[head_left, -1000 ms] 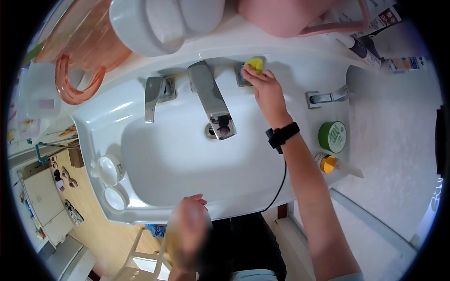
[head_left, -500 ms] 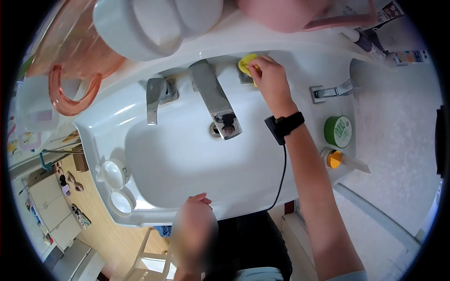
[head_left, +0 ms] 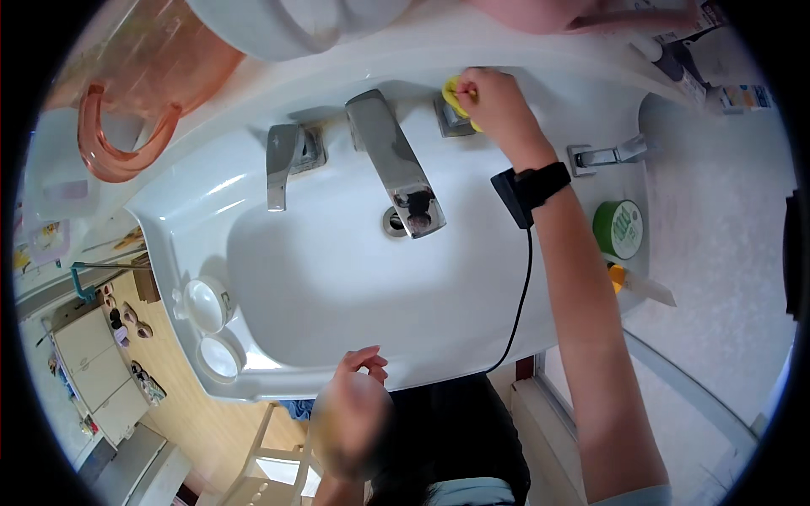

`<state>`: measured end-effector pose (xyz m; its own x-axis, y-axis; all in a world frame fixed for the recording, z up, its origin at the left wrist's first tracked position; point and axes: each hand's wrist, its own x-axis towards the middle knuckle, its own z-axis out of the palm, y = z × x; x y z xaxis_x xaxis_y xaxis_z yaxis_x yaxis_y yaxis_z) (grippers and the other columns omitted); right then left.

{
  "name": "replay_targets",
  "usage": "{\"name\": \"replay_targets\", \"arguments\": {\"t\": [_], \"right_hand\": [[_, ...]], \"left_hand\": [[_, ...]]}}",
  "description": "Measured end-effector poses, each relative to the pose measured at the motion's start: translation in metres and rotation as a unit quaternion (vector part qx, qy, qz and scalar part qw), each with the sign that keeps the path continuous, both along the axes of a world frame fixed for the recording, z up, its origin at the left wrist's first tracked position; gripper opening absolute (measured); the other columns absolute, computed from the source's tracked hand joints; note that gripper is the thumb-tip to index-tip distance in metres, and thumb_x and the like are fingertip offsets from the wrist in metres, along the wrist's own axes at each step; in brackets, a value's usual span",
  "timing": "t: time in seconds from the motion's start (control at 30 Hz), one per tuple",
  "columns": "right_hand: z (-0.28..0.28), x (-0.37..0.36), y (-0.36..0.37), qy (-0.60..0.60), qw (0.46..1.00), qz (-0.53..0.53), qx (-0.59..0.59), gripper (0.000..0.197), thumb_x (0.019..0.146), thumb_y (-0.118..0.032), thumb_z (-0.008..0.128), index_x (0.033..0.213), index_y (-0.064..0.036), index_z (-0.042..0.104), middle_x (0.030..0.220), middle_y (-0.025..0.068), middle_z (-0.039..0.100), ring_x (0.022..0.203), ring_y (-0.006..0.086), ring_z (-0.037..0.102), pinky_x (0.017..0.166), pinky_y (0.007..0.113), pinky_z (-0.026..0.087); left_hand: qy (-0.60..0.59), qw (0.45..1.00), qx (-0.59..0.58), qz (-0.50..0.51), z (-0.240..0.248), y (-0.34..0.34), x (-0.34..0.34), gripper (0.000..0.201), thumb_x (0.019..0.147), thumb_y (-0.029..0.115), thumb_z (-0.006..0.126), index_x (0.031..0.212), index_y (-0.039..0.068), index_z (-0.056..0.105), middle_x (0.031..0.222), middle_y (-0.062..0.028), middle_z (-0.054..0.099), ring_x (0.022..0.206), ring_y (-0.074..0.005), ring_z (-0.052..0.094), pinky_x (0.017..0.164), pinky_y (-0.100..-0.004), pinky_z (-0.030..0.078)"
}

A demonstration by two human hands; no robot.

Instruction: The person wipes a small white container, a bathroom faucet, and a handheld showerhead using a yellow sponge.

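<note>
My right hand [head_left: 498,105] reaches to the back of the white sink [head_left: 337,312], fingers pinched round a crumpled yellow cloth [head_left: 453,95]. The cloth lies against the back edge of a square metal base [head_left: 454,120], and my fingers hide part of it. To the left of this stand a chrome spout [head_left: 388,152] over the drain [head_left: 394,223] and a chrome lever handle [head_left: 283,164]. At the sink's front edge my left hand [head_left: 361,364] holds nothing that I can see. Its fingers are loosely bent and apart; the palm and wrist are blurred.
Two white cups [head_left: 207,305] sit on the left rim. A green round tub [head_left: 618,229], an orange-lidded jar [head_left: 617,277] and a chrome fitting [head_left: 606,157] line the right side. A translucent orange pitcher [head_left: 126,143] and a pink container [head_left: 557,13] stand on the back ledge.
My right hand and the cloth have shifted to the back side of the square metal base. My left fingers have bent a little more. The whole view has moved slightly.
</note>
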<state>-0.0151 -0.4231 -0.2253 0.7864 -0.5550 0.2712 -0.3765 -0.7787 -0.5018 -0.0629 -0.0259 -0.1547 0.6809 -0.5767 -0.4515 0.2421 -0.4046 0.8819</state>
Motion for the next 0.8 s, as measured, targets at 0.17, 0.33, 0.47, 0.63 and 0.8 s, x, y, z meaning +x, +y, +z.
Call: {"name": "replay_targets", "arguments": {"t": [0.17,0.33,0.47,0.63,0.8], "right_hand": [[0.006,-0.012,0.021,0.032,0.999,0.017,-0.006,0.007,0.082,-0.007,0.054,0.082,0.0000,0.057,0.082,0.0149,0.061,0.074,0.0318,0.059,0.068,0.036,0.050],[-0.037,-0.022,-0.003,-0.132,0.935,-0.124,0.306,0.014,0.084,-0.007,0.055,0.094,-0.0004,0.062,0.087,0.0121,0.064,0.077,0.0217,0.062,0.070,0.031,0.049],[-0.055,-0.026,-0.003,-0.216,0.882,-0.116,0.403,0.019,0.082,-0.009,0.058,0.098,0.0011,0.063,0.085,0.0095,0.066,0.076,0.0172,0.062,0.072,0.028,0.048],[-0.061,-0.017,0.017,-0.187,0.900,-0.202,0.339,0.016,0.078,-0.007,0.060,0.091,-0.0005,0.065,0.080,0.0117,0.067,0.075,0.0205,0.064,0.071,0.029,0.049],[-0.048,-0.024,0.017,-0.182,0.919,-0.217,0.274,0.018,0.078,-0.005,0.059,0.094,-0.0015,0.068,0.081,0.0120,0.067,0.072,0.0181,0.063,0.069,0.026,0.049]], "left_hand": [[-0.009,1.000,0.027,0.006,0.003,-0.004,-0.005,0.035,0.076,-0.001,0.046,0.111,0.000,0.053,0.090,-0.0087,0.056,0.081,-0.0151,0.052,0.077,-0.0256,0.043],[-0.085,0.996,-0.026,-0.018,-0.008,-0.005,-0.001,0.022,0.086,-0.002,0.051,0.109,-0.002,0.051,0.081,-0.0081,0.056,0.069,-0.0118,0.052,0.063,-0.0226,0.044],[-0.096,0.995,-0.026,-0.021,-0.014,-0.007,-0.001,0.025,0.086,-0.002,0.051,0.111,-0.002,0.050,0.081,-0.0078,0.056,0.068,-0.0114,0.052,0.062,-0.0221,0.044],[-0.114,0.992,-0.026,-0.038,-0.008,-0.015,-0.003,0.028,0.085,-0.004,0.051,0.113,-0.001,0.048,0.081,-0.0078,0.056,0.067,-0.0113,0.051,0.062,-0.0219,0.044],[-0.084,0.995,-0.049,-0.023,0.002,-0.023,-0.005,0.029,0.085,-0.005,0.050,0.114,-0.001,0.047,0.081,-0.0080,0.056,0.067,-0.0112,0.051,0.061,-0.0218,0.044]]}}
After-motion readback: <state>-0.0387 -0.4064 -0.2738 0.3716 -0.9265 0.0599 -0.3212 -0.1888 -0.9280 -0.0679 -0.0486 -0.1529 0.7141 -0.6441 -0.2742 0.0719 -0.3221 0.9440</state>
